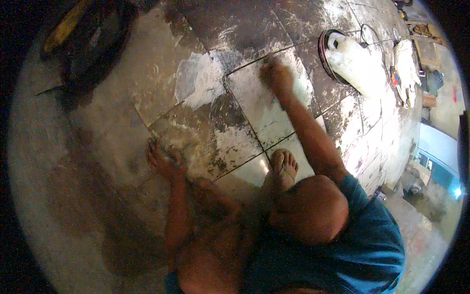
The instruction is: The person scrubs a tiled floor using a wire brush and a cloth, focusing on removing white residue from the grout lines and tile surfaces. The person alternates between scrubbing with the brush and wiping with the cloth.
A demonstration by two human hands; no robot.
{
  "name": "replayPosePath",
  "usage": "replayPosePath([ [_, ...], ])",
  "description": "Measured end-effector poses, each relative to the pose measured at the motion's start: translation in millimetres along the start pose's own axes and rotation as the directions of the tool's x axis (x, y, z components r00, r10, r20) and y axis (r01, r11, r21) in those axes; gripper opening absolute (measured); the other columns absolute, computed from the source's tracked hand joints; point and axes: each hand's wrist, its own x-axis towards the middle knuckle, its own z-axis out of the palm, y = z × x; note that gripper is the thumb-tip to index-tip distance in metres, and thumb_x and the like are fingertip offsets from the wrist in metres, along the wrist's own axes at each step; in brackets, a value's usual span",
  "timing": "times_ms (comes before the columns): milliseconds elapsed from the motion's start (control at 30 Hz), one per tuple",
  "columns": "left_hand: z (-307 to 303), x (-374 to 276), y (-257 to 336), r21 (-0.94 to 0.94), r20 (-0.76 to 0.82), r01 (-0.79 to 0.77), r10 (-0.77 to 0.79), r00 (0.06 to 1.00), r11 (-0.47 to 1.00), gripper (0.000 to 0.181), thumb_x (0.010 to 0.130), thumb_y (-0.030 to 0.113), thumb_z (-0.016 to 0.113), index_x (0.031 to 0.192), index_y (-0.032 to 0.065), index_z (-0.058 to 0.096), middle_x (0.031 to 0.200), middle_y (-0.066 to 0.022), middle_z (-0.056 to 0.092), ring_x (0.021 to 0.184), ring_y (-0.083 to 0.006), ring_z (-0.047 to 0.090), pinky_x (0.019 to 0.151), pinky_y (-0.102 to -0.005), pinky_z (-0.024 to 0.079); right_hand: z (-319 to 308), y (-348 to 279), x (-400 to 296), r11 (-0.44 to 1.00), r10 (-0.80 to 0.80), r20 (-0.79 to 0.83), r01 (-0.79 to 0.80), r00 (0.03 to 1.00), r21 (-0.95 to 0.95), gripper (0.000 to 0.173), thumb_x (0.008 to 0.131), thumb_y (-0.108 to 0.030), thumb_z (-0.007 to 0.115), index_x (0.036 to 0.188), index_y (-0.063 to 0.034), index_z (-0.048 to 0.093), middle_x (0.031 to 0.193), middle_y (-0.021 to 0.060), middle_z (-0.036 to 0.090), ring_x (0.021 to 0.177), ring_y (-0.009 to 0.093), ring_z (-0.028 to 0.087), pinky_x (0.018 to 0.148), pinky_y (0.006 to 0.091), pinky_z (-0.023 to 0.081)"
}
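My right hand (276, 75), blurred, is bent down over a pale floor tile (253, 99) with dark smears; what lies under its fingers is hidden. Dark joints run around that tile. My left hand (165, 160) is low over a dirty brown tile at the left, in shadow, its fingers partly spread; whether it holds anything is not plain. Between the hands, white powdery or pasty residue (203, 79) covers part of the floor. My bare foot (284, 165) stands on the tiles just below the pale one.
A white plastic jug (352, 62) lies by a dark round rim at the upper right. Beyond it are a whitish cloth or glove (404, 70) and a thin looped cable. A dark round object with a yellow part (66, 27) stands at the upper left. Assorted items line the right wall.
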Motion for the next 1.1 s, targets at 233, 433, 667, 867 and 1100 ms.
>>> replayPosePath([
  [233,26,-15,-37,0.018,-0.119,-0.059,0.061,0.991,0.998,0.050,0.098,0.034,0.056,0.140,0.0074,0.057,0.154,-0.0191,0.049,0.138,-0.0437,0.045,0.115,-0.0587,0.033,3,-20,-7,0.999,-0.018,-0.009,0.019,1.000,0.029,0.042,0.094,-0.040,0.062,0.125,-0.0111,0.061,0.091,0.0209,0.074,0.081,0.046,0.071,0.077,0.0557,0.057],
  [433,8,-5,8,0.147,0.028,-0.047,0.044,0.999,0.988,0.052,0.099,0.031,0.054,0.143,0.0048,0.051,0.155,-0.0200,0.048,0.139,-0.0433,0.045,0.115,-0.0596,0.033,-16,76,38,0.978,0.201,-0.062,-0.204,0.978,-0.038,0.040,0.094,-0.041,0.063,0.120,-0.0102,0.064,0.086,0.0182,0.074,0.080,0.041,0.073,0.072,0.0535,0.058],
  [667,18,-12,-11,-0.015,-0.043,-0.132,0.131,0.990,0.991,0.054,0.099,0.035,0.051,0.142,0.0038,0.053,0.153,-0.0224,0.048,0.140,-0.0458,0.043,0.118,-0.0605,0.029,-16,79,28,0.986,0.100,0.019,-0.097,0.995,-0.135,0.041,0.092,-0.043,0.065,0.110,-0.0066,0.069,0.090,0.0255,0.073,0.085,0.045,0.072,0.075,0.0548,0.057],
  [867,15,-4,2,-0.046,-0.065,-0.098,0.095,0.993,0.994,0.056,0.097,0.037,0.054,0.142,0.0037,0.053,0.154,-0.0217,0.047,0.142,-0.0459,0.040,0.119,-0.0605,0.028,-6,85,21,0.997,-0.034,-0.055,0.029,0.998,-0.075,0.038,0.095,-0.041,0.061,0.111,-0.0064,0.064,0.094,0.0264,0.073,0.084,0.047,0.071,0.079,0.0577,0.056],
  [1100,-4,-7,2,0.013,0.024,-0.080,0.080,0.997,0.997,0.058,0.096,0.040,0.056,0.141,0.0035,0.054,0.156,-0.0208,0.045,0.142,-0.0463,0.040,0.118,-0.0604,0.029,-33,95,58,0.983,0.061,-0.116,-0.080,0.991,-0.167,0.045,0.092,-0.046,0.067,0.095,-0.0016,0.070,0.085,0.0293,0.071,0.082,0.048,0.070,0.076,0.0568,0.056],
])
